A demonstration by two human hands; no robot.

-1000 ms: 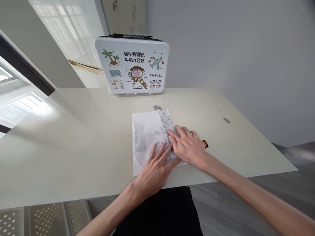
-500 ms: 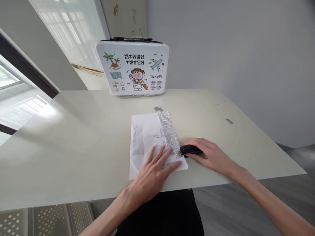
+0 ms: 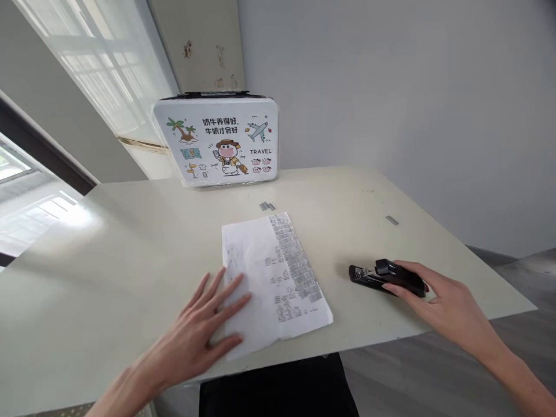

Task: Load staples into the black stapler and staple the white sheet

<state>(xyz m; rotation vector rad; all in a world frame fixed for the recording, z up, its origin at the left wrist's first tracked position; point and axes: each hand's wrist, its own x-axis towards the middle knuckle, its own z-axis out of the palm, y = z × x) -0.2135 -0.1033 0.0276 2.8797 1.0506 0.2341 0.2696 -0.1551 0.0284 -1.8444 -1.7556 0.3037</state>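
Note:
A white printed paper [image 3: 256,255] lies on the pale table, with overlapping rows of staples [image 3: 297,260] along its right side. My left hand [image 3: 204,324] rests with spread fingers on the paper's lower left edge. To the right of the paper, my right hand [image 3: 447,301] holds a black stapler [image 3: 403,278] around its rear part. The stapler's front end points left and its jaws are apart, with no paper between them.
A white case [image 3: 221,142] with cartoon prints stands at the table's back. Small grey staple strips [image 3: 267,206] lie behind the paper, and another strip [image 3: 391,220] lies at the right. The table's front edge [image 3: 369,343] is near me.
My right hand has drawn the stapler away from the paper's right edge, to the right. My left hand has slid left across the paper. The camera view has shifted.

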